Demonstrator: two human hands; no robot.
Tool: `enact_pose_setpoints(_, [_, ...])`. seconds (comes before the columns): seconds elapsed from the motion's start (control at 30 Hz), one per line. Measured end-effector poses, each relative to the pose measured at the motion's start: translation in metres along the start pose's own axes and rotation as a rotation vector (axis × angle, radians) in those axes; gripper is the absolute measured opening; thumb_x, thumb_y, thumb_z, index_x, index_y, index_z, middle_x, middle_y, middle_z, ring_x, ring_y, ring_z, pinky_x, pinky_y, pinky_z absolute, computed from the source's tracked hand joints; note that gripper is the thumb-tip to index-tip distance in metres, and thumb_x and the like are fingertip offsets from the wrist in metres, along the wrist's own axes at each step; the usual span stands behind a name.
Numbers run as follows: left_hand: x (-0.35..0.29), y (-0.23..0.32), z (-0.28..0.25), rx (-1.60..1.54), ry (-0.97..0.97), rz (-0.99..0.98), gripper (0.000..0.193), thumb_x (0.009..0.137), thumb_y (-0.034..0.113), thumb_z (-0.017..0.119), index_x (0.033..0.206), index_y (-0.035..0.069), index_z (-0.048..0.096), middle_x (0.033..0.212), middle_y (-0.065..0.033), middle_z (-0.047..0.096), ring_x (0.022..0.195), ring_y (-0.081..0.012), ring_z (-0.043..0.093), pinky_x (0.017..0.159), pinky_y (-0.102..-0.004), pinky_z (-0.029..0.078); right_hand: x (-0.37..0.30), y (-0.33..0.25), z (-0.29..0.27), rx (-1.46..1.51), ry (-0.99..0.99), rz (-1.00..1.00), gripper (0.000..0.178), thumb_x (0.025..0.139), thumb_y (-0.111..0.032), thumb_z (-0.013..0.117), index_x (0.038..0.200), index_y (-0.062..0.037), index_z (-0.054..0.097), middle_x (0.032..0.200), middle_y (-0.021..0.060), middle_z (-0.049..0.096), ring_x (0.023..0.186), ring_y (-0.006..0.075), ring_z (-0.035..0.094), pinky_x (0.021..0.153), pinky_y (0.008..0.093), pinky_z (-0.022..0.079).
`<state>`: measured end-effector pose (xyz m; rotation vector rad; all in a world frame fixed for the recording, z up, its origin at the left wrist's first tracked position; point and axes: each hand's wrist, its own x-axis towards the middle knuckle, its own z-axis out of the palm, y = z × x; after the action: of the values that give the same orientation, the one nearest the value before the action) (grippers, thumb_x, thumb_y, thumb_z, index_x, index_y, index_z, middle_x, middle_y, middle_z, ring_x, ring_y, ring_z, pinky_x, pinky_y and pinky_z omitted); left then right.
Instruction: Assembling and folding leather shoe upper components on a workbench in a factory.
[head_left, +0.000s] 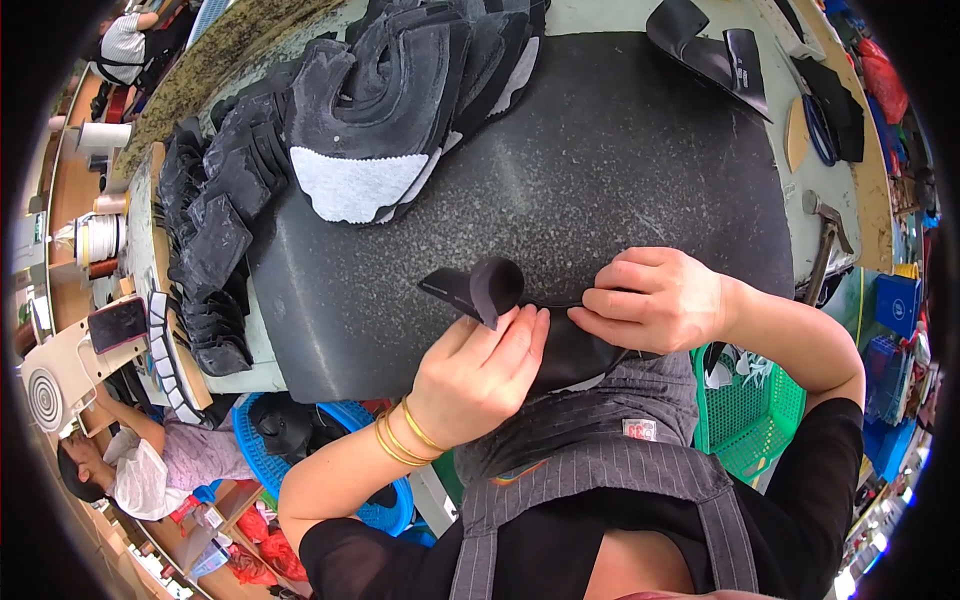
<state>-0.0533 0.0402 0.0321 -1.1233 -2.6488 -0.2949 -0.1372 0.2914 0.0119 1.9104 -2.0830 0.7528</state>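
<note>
Head view: pinching the edge of a black piece with fingers of left hand and right hand, beside a curled strip, at the mat's near side. Best pressed, probably, in short, even stretches.

Strip in my left grip: black; piece in my right grip: likewise black. Mat: charcoal, speckled with pale grey flecks. Bench: pale grey-green. Stacked cutouts: black to dusty grey, the uppermost bearing a white end patch. My apron: grey, finely striped in a paler tone; my sleeve: black; my bangles: gold. Blue basket and green basket: each of one bright, uniform hue. Cord spool: white. Bag: red.
</note>
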Motion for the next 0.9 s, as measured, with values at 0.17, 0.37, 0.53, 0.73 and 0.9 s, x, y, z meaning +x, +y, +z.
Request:
enact_pose_setpoints(0.17, [-0.011,0.035,-0.015,-0.120,-0.222,-0.255,0.059,0.072,0.027,0.071,0.127,0.006,0.066,0.133,-0.0186,0.061,0.114,-0.0288,0.063,0.093,-0.0478,0.048,-0.004,-0.017,-0.008,-0.046,-0.085,0.096,0.045,0.061,-0.012,0.072,0.106,-0.0051,0.073,0.104,0.0056,0.063,0.092,0.0223,0.060,0.076,0.0336,0.054])
enact_pose_setpoints(0.37, [-0.027,0.035,-0.001,0.001,-0.194,-0.218,0.046,0.085,0.025,0.060,0.130,0.025,0.066,0.146,-0.0139,0.053,0.128,-0.0267,0.051,0.105,-0.0487,0.030,0.009,-0.040,-0.029,0.145,-0.233,0.684,0.051,0.060,-0.009,0.073,0.110,-0.0059,0.069,0.112,0.0128,0.063,0.093,0.0321,0.058,0.084,0.0419,0.050])
enact_pose_setpoints(0.53, [-0.004,0.018,-0.019,0.033,-0.173,-0.125,0.050,0.075,0.019,0.068,0.125,0.010,0.067,0.138,-0.0120,0.058,0.122,-0.0303,0.055,0.102,-0.0396,0.041,0.016,-0.037,-0.042,0.457,-0.392,0.893,0.024,0.076,-0.010,0.073,0.097,-0.0001,0.064,0.089,0.0163,0.066,0.086,0.0339,0.068,0.076,0.0425,0.055])
enact_pose_setpoints(0.73, [0.003,0.051,0.012,-0.145,0.043,-0.354,0.064,0.059,0.002,0.073,0.123,0.009,0.069,0.121,-0.0122,0.063,0.113,-0.0330,0.061,0.085,-0.0385,0.058,0.007,-0.042,-0.040,0.080,-0.298,0.386,0.023,0.072,-0.011,0.075,0.093,-0.0040,0.069,0.088,0.0077,0.065,0.083,0.0262,0.064,0.070,0.0372,0.052])
enact_pose_setpoints(0.9, [-0.004,0.059,0.030,-0.143,0.198,-0.267,0.045,0.066,0.003,0.071,0.111,0.004,0.074,0.109,-0.0104,0.066,0.106,-0.0318,0.063,0.090,-0.0436,0.057,-0.022,-0.050,-0.019,-0.332,-0.106,-0.011,0.025,0.067,-0.015,0.074,0.089,-0.0039,0.075,0.089,0.0016,0.062,0.080,0.0156,0.057,0.068,0.0295,0.047])
